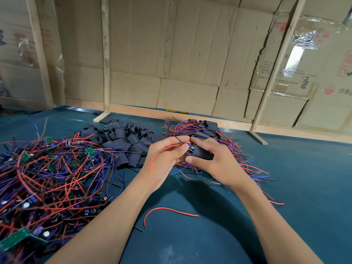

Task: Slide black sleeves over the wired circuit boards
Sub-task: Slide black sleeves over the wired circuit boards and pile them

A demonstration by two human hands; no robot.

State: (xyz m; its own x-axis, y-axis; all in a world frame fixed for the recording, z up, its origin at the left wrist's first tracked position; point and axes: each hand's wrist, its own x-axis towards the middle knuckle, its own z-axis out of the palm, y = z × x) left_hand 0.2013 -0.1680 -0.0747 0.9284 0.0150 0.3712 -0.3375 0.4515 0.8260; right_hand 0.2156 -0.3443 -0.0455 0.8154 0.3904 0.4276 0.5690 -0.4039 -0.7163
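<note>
Here, two bare hands meet above a dark green table (285, 178). The left hand (165, 155) has its fingers curled, and its thumb and fingertips pinch the thin wires of a small circuit board (191, 147). A red wire (160, 155) loops down from that pinch across the palm, and a black wire (178, 139) sticks out past the fingertips. The right hand (215, 159) grips a black sleeve (202, 154) with the thumb under it and the other fingers bent over its top. The sleeve sits right at the board, touching it, and only a little bit of the board peeks out between the two hands. How far the board is inside the sleeve is hard to tell. To the left lies a big messy pile of wired boards (49, 178) with red, blue and black wires and little green boards poking out. Behind the left hand is a heap of loose black sleeves (123, 141). Behind the right hand is a smaller pile of boards with sleeves on them (207, 128). One loose red wire (167, 211) lies on the table between the two forearms. A cardboard wall (181, 54) with wooden posts (105, 54) stands at the back.
</note>
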